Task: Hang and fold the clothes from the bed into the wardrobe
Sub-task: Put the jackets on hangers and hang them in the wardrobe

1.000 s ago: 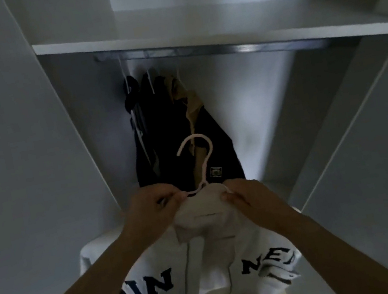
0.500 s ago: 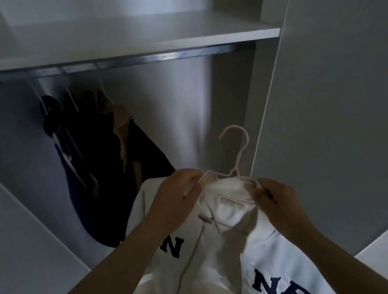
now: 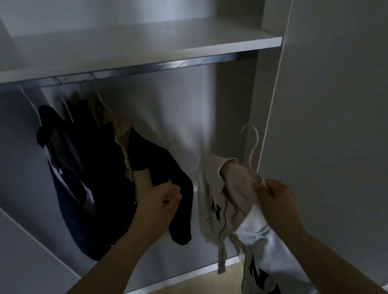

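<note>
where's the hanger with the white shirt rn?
Head view, right of centre: hanger inside the white shirt, gripped by the right hand, well below the rail.

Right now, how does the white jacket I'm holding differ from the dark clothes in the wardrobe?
The white jacket is pale with dark lettering; the dark clothes look navy or black. The white jacket's hanger is off the rail, gripped at the collar by your right hand; the dark clothes hang from the rail. The white jacket is bunched; the dark clothes drape down. Both are on hangers.
</note>
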